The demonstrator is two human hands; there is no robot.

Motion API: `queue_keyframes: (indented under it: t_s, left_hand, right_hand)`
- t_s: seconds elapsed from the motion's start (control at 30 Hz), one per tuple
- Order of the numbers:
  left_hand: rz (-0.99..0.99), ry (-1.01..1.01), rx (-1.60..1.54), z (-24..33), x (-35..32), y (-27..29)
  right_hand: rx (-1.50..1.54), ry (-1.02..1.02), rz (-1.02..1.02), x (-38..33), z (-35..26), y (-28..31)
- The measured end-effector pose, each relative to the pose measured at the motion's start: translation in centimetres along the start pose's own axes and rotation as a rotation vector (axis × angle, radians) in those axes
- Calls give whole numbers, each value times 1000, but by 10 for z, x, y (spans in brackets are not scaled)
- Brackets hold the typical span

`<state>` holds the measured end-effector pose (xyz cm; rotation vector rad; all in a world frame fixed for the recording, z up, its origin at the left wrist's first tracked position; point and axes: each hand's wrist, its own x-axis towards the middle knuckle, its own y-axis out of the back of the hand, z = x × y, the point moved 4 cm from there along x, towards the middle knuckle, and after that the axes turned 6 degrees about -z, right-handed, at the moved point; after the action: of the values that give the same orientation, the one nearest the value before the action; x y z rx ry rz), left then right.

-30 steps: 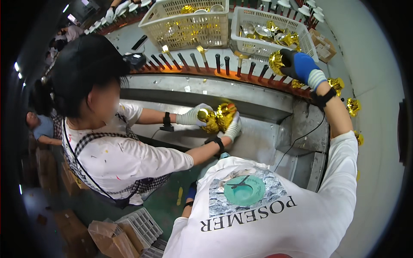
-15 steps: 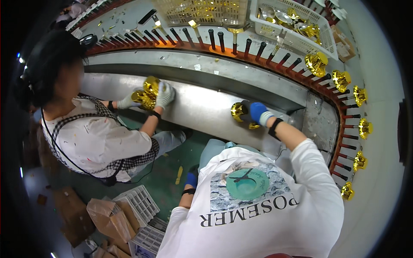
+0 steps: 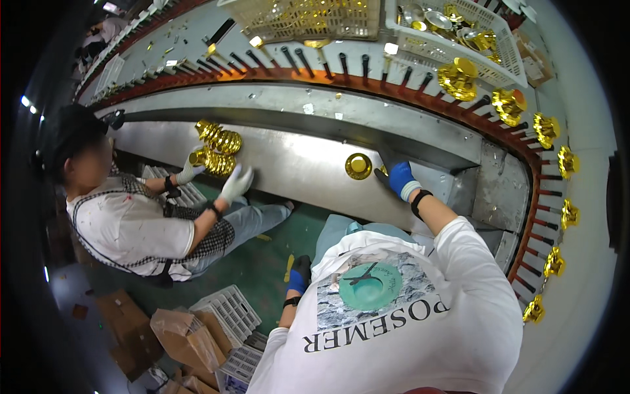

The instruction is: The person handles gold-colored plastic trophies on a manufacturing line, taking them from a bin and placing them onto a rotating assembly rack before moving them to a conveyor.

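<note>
My right hand (image 3: 398, 178), in a blue and dark glove, is over the metal bench with fingers and thumb apart. Just left of it stands a shiny gold piece (image 3: 358, 166), round with a wide rim and a raised middle, apart from the hand. A small bit of gold shows between thumb and fingers; whether I touch it I cannot tell. My left hand (image 3: 299, 274), gloved alike, hangs low by my left thigh, away from the bench. Its dark fingers do not show clearly.
At left, a co-worker's white-gloved hands (image 3: 237, 182) are by stacked gold pieces (image 3: 216, 148). Beyond the metal bench (image 3: 282, 161) curves an orange-red line of upright dark spindles (image 3: 365, 65), some bearing gold pieces. White baskets (image 3: 426, 49) stand behind; cardboard boxes (image 3: 190, 335) lie on the floor.
My right hand has lifted slightly away from the gold piece, which now stands upright, rim flat. The co-worker's hands have come off the stacked gold pieces, which rest on the bench.
</note>
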<state>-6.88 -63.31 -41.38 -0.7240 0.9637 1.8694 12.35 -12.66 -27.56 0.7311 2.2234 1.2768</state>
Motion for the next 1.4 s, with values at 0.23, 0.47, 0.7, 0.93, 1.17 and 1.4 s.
queue_keyframes:
  t_s: [0.23,0.47,0.7,0.93,1.17,1.4]
  left_hand:
    - [13,-519,-102,267,26,27]
    - [61,-1362,336,623,-107,-13]
    - [251,-1493,704,784,-82,-59]
    - [438,-1612,660,724,-105,-19]
    - [20,-1154,763,509,-28,-57]
    - [25,-796,985,449,71,-119]
  right_hand:
    - [-61,-65,43,-41,45,16]
    - [-266,320,754,-62,-44,274]
    - [-58,33,640,39,9,355]
    - [-16,351,701,-8,-33,345]
    - [394,57,134,-83,0,169]
    - [52,-299,-16,-74,37,63]
